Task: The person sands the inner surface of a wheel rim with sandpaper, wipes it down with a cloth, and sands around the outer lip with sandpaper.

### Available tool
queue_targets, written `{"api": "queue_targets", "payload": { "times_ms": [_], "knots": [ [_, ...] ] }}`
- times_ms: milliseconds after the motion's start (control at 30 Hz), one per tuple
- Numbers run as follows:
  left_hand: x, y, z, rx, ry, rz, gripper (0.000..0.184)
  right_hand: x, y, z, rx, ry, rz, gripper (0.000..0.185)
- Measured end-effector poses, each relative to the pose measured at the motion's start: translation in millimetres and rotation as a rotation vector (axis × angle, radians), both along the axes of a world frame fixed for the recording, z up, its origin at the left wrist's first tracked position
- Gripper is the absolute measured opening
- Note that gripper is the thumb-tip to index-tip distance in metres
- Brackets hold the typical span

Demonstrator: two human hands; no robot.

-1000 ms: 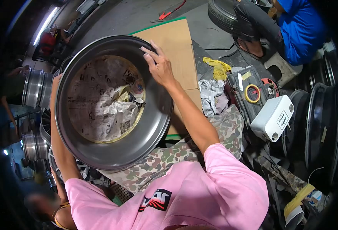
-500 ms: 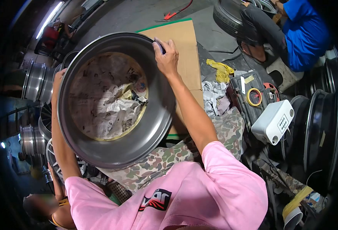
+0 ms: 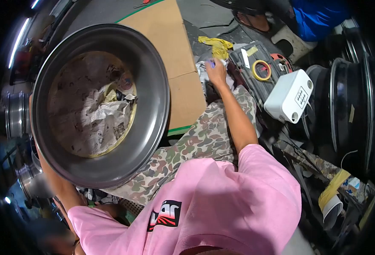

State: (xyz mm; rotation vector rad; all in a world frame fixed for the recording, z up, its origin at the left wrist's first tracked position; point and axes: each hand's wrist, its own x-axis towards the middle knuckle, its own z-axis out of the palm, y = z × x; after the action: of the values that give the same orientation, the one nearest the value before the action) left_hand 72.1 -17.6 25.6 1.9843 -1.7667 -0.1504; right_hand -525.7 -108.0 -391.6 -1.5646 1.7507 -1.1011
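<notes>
A large dark grey wheel rim (image 3: 151,114) leans over my lap, its open side facing me. Crumpled newspaper (image 3: 106,110) covers the middle inside it, edged with yellow tape. My left hand (image 3: 30,106) is at the rim's far left edge, mostly hidden behind it; the arm runs along the outside. Over to the right, my right hand (image 3: 216,73) is closed around a small purple piece (image 3: 211,64), whose kind I cannot make out. It is over a heap of grey and white rags (image 3: 204,76), beside a yellow cloth (image 3: 216,46).
Cardboard (image 3: 183,89) lies beyond my knees. At right are a dark case (image 3: 245,63), a tape roll (image 3: 261,70), a white box (image 3: 288,95) and stacked dark rims (image 3: 349,110). A person in blue (image 3: 319,19) sits at upper right. Silver rims (image 3: 16,114) stand at left.
My right hand has left the rim's upper right edge and moved right to the rags, the purple piece still in it. The view has shifted; the rim appears further left.
</notes>
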Motion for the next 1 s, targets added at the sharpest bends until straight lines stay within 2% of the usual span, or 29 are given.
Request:
{"api": "queue_targets", "payload": {
  "times_ms": [67,133,233,267,367,400,467,533,600,700,800,833,933,1000],
  "knots": [
    [-3.7,-6.5,-1.6,-0.001,-0.001,0.001,0.047,-17.5,26.0,-11.7,0.151,0.033,0.08,0.036],
    [-4.5,-6.8,-0.6,-0.001,-0.009,0.006,0.047,-22.3,50.0,-15.1,0.12,0.341,0.145,0.037],
    [-7.9,-6.0,5.0,-0.001,-0.023,0.012,0.048,-45.4,49.8,14.7,-0.106,0.328,0.025,0.034],
    [-10.7,-5.3,5.9,0.003,-0.031,0.014,0.048,-57.4,40.9,29.3,-0.335,0.424,-0.061,0.021],
    [-18.2,-4.9,11.6,0.01,-0.05,0.01,0.049,-100.7,-2.5,43.9,-0.18,0.861,-0.275,0.024],
    [-25.0,-1.6,14.9,0.002,-0.058,0.015,0.049,-109.4,-7.2,49.4,-0.173,0.9,-0.313,0.026],
    [-41.6,2.8,16.5,-0.003,-0.068,0.037,0.05,-123.2,-24.2,52.1,0.046,0.914,-0.279,0.033],
    [-42.8,3.0,11.4,0.012,-0.045,0.036,0.05,-125.7,-32.0,56.4,0.057,0.981,-0.251,0.032],
    [-34.0,0.1,12.3,0.065,0.035,0.033,0.056,-129.1,-34.9,56.0,0.125,0.889,-0.251,0.028],
    [-31.2,4.9,11.1,0.079,0.054,0.103,0.059,-125.9,-33.3,61.1,0.058,0.721,-0.265,0.026],
    [-26.5,4.9,11.3,0.051,0.027,0.088,0.059,-101.5,-38.8,72.4,-0.175,0.406,-0.222,0.022],
    [-33.0,7.2,11.3,0.031,0.028,0.089,0.059,-90.3,-39.6,80.1,-0.221,0.395,-0.219,0.019],
    [-34.7,6.9,9.0,0.006,0.035,0.074,0.056,-57.4,-52.4,99.3,-0.271,0.098,-0.164,0.017],
    [-26.0,5.2,4.3,-0.002,0.046,0.067,0.055,-20.1,-51.3,116.3,-0.247,-0.178,-0.04,0.016]
  ]
}}
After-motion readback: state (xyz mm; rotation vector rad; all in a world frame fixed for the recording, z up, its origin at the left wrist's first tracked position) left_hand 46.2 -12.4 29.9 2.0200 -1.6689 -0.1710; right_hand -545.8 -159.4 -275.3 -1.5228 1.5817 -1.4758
